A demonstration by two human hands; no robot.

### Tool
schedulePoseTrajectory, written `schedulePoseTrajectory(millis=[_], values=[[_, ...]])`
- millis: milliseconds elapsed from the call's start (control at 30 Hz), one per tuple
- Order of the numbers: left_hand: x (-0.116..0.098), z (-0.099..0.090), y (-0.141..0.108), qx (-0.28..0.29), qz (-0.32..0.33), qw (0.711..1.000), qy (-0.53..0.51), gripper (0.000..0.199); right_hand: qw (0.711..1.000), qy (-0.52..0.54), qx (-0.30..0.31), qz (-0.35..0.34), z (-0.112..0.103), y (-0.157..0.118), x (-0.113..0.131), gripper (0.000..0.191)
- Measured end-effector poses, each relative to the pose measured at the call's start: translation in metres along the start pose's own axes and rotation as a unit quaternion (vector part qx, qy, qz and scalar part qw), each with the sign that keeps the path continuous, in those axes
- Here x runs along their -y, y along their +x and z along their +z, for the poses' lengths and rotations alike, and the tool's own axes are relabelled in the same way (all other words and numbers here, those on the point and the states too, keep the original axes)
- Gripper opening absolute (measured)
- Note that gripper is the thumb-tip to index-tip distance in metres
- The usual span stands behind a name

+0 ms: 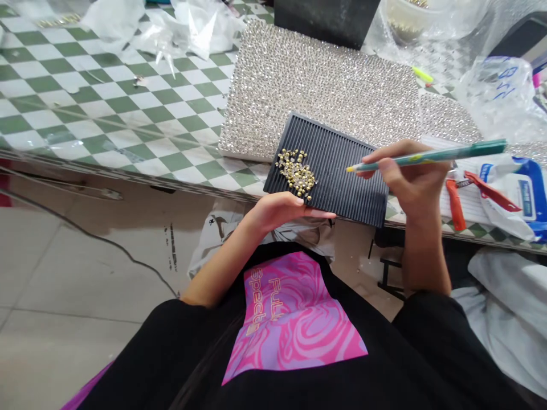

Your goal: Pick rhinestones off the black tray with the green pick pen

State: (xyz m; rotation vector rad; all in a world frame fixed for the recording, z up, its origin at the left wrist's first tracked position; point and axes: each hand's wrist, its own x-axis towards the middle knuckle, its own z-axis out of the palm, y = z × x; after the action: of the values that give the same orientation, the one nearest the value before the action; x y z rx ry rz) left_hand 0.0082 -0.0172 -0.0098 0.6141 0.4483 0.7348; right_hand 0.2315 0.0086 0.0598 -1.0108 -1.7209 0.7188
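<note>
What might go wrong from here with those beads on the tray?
The black tray sits at the edge of the table; if the left hand loosens, it might tip and spill its beads. The loose heap lies beside the left thumb, which could nudge some off. The pen in the right hand is over the tray; a bump might scatter beads.

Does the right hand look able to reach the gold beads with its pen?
Probably yes: the right hand holds the pen with its tip over the ribbed tray, and only bare ridges seem to lie between tip and beads. The left hand grips the near edge, clear of most beads.
</note>
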Motion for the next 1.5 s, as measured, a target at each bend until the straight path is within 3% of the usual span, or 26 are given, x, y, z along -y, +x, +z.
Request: schedulePoseTrajectory(millis=[100, 233, 367, 900, 1200, 1333, 1500], values=[[-0.001, 0.002, 0.001, 0.002, -0.004, 1.000, -0.002, 0.041, 0.992, 0.018, 0.119, 0.041, 0.013, 0.013, 0.006, 0.008], [-0.001, 0.003, 0.002, 0.011, 0.005, 1.000, -0.021, 0.047, 0.988, 0.009, 0.156, 0.012, 0.021, 0.017, 0.005, 0.009], [0.000, 0.002, 0.002, 0.014, 0.011, 0.999, -0.041, 0.043, 0.986, -0.017, 0.167, -0.011, 0.024, 0.014, 0.006, 0.011], [0.002, -0.003, 0.002, 0.061, 0.029, 0.994, -0.086, 0.038, 0.992, -0.023, 0.127, 0.010, 0.022, 0.011, 0.005, 0.013], [0.003, -0.004, 0.003, 0.071, 0.031, 0.993, -0.093, 0.039, 0.989, -0.005, 0.140, -0.040, 0.025, 0.012, 0.003, 0.015], [0.004, -0.005, 0.003, 0.051, 0.011, 0.996, -0.069, 0.038, 0.994, 0.008, 0.107, -0.024, 0.021, 0.011, 0.004, 0.013], [0.006, -0.008, 0.002, 0.046, 0.015, 0.998, -0.047, 0.022, 0.996, 0.013, -0.077, -0.035, -0.012, 0.006, -0.005, 0.012]])
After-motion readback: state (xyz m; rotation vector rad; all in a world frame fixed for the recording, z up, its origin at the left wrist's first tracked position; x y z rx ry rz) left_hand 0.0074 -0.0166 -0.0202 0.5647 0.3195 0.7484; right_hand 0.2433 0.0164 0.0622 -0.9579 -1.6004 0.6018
